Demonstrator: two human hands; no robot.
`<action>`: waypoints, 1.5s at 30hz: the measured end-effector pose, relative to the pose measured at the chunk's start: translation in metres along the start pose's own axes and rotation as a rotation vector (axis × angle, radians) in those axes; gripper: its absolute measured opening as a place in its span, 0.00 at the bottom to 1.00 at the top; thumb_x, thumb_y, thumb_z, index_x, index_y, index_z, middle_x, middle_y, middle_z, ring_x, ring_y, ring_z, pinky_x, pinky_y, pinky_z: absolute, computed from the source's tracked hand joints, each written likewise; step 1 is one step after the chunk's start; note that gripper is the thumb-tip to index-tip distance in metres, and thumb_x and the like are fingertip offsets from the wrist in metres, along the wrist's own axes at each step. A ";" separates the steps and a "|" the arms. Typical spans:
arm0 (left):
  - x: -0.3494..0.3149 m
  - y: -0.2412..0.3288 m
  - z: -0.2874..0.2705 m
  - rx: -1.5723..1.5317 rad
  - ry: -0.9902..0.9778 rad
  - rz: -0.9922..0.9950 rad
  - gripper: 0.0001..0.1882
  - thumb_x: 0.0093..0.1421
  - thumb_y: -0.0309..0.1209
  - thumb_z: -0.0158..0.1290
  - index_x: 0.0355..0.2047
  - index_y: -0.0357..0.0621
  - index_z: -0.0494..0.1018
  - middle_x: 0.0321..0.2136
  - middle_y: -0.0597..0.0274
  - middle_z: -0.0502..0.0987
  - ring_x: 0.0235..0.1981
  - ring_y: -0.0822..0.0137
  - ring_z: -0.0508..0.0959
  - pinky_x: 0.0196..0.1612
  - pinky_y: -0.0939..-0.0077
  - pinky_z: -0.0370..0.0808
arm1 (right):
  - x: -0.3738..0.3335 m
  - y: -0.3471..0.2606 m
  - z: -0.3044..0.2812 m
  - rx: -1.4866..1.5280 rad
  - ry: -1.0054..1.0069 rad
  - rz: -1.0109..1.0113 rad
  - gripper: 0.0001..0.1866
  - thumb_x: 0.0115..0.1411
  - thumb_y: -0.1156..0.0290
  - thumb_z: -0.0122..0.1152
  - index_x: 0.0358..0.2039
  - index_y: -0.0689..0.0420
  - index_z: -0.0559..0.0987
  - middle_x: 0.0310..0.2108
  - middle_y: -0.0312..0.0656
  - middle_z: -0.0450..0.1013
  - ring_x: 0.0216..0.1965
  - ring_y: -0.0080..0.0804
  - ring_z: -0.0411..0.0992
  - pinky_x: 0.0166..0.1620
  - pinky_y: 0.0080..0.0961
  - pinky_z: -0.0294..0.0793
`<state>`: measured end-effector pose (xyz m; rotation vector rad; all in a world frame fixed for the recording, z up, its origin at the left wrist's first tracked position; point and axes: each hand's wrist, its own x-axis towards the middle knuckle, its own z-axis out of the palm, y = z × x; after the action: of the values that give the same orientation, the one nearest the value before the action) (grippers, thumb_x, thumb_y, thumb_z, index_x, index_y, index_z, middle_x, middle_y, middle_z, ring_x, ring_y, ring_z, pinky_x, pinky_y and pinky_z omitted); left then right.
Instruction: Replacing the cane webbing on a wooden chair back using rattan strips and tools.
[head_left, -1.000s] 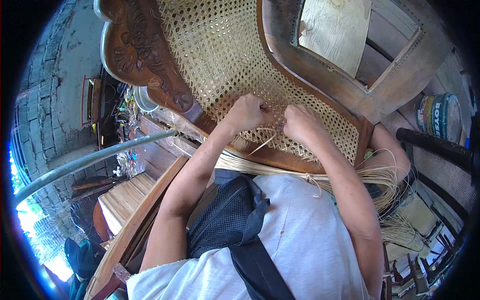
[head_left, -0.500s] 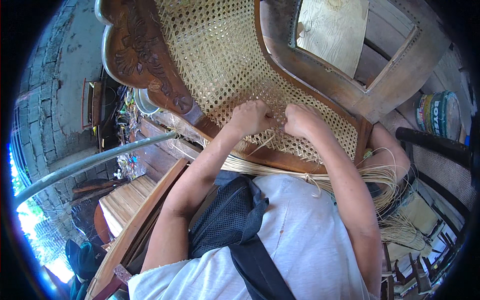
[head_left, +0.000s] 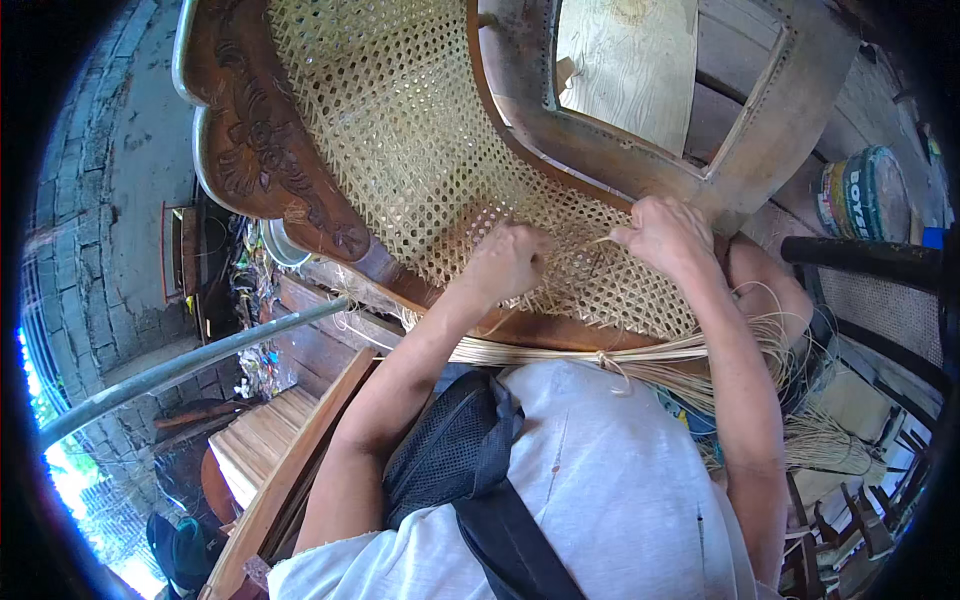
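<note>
A carved wooden chair frame [head_left: 265, 130] with a woven cane panel [head_left: 400, 120] lies across in front of me. Over the lower part of the panel, my left hand [head_left: 507, 262] is closed, its fingertips curled at the weave; what they hold is hidden. Above the panel's right edge, my right hand [head_left: 668, 235] pinches a thin cane strand [head_left: 597, 242] that runs left toward the weave near my left hand. A bundle of loose cane strands [head_left: 560, 353] lies along the near edge of the frame, tied at one point.
A second wooden frame [head_left: 640, 140] with an open middle is at the upper right. Near it stands a paint can [head_left: 862, 195]. A metal pipe [head_left: 200, 365] slants in from the left. Wooden boards [head_left: 265, 440] lie at lower left, more cane [head_left: 830, 450] at lower right.
My right hand has moved right and slightly up, away from my left hand, drawing a cane strand out between them. The whole view has shifted slightly.
</note>
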<state>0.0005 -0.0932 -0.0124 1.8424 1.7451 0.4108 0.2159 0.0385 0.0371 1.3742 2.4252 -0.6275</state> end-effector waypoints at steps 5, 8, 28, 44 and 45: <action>0.014 0.001 0.007 -0.925 -0.114 -0.412 0.19 0.54 0.42 0.61 0.42 0.44 0.81 0.29 0.50 0.82 0.33 0.66 0.82 0.43 0.72 0.78 | 0.002 -0.019 -0.028 0.315 -0.236 0.087 0.15 0.55 0.55 0.66 0.31 0.55 0.84 0.35 0.54 0.78 0.41 0.46 0.78 0.46 0.44 0.74; 0.011 0.009 -0.015 -0.653 -0.058 -0.525 0.19 0.53 0.44 0.62 0.39 0.46 0.82 0.28 0.52 0.82 0.32 0.67 0.83 0.42 0.73 0.78 | 0.006 -0.034 0.004 0.323 -0.316 0.023 0.13 0.56 0.59 0.65 0.32 0.56 0.84 0.38 0.54 0.78 0.44 0.45 0.77 0.49 0.41 0.73; 0.009 -0.009 -0.016 -0.137 -0.194 -0.557 0.16 0.46 0.43 0.64 0.30 0.47 0.84 0.31 0.47 0.82 0.35 0.51 0.83 0.44 0.62 0.79 | 0.009 -0.085 0.033 0.108 -0.248 -0.164 0.13 0.56 0.76 0.55 0.42 0.62 0.81 0.41 0.50 0.79 0.47 0.45 0.77 0.51 0.38 0.76; -0.010 -0.005 -0.007 0.031 -0.103 -0.265 0.12 0.49 0.41 0.59 0.29 0.48 0.82 0.26 0.50 0.80 0.32 0.51 0.82 0.37 0.58 0.78 | 0.020 -0.020 0.041 0.215 -0.095 -0.082 0.11 0.51 0.72 0.60 0.33 0.63 0.83 0.37 0.56 0.78 0.45 0.48 0.77 0.48 0.42 0.76; -0.009 -0.006 -0.007 0.023 -0.116 -0.282 0.12 0.49 0.41 0.59 0.29 0.48 0.82 0.26 0.49 0.80 0.32 0.51 0.82 0.37 0.58 0.78 | 0.021 -0.008 0.043 0.204 -0.073 -0.068 0.11 0.51 0.72 0.60 0.33 0.63 0.83 0.37 0.56 0.78 0.45 0.48 0.77 0.48 0.42 0.76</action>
<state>-0.0092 -0.1013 -0.0092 1.5702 1.8990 0.1702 0.1996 0.0287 -0.0078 1.3210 2.4136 -0.9478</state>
